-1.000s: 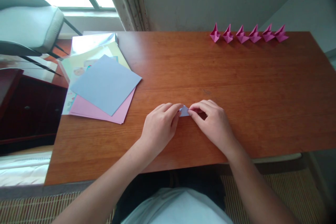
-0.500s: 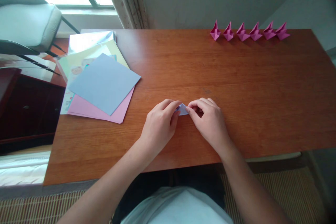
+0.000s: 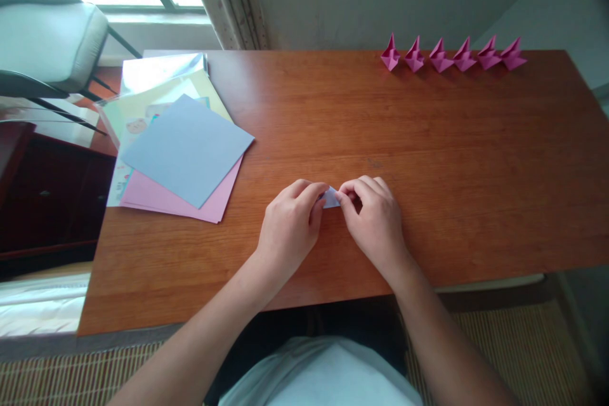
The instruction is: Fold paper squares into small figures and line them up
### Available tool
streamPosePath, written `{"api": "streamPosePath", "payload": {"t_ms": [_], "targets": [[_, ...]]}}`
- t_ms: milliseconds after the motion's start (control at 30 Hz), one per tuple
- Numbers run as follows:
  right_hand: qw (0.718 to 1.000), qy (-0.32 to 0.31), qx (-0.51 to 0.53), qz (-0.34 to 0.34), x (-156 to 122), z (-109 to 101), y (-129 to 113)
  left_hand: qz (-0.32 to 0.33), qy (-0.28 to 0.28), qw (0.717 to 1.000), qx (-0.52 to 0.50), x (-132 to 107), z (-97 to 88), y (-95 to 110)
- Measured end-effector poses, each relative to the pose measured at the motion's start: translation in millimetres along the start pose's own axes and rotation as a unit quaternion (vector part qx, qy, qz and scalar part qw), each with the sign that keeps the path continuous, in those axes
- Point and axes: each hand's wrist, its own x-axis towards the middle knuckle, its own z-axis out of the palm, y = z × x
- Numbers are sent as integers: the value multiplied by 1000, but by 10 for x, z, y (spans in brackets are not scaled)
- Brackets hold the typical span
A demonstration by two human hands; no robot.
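A small folded piece of pale blue paper (image 3: 332, 198) is held between my two hands, just above or on the table near its front edge; which of the two I cannot tell. My left hand (image 3: 294, 216) pinches its left end, and the fingers hide part of the folds. At its right end, the thumb and forefinger of my right hand (image 3: 373, 216) are closed on the paper's edge. Only a small light patch of the paper shows between the fingertips.
Several pink origami figures (image 3: 440, 57) stand in a row along the back right edge of the wooden table (image 3: 304, 120). On the left, a blue paper sheet (image 3: 190, 149) lies over pink sheets (image 3: 214, 206) and plastic-wrapped packs (image 3: 162, 66). A chair (image 3: 52, 38) stands beyond.
My right hand has shifted slightly left, nearer my left hand, still pinching the paper. The whole view has moved a little. Nothing else visibly differs.
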Motion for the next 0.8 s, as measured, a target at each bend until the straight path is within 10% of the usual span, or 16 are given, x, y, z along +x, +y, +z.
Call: {"api": "streamPosePath", "payload": {"t_ms": [800], "targets": [[990,-52,77,-102,-208,-229,170,108,12,991,71,-157,-128,-146]]}}
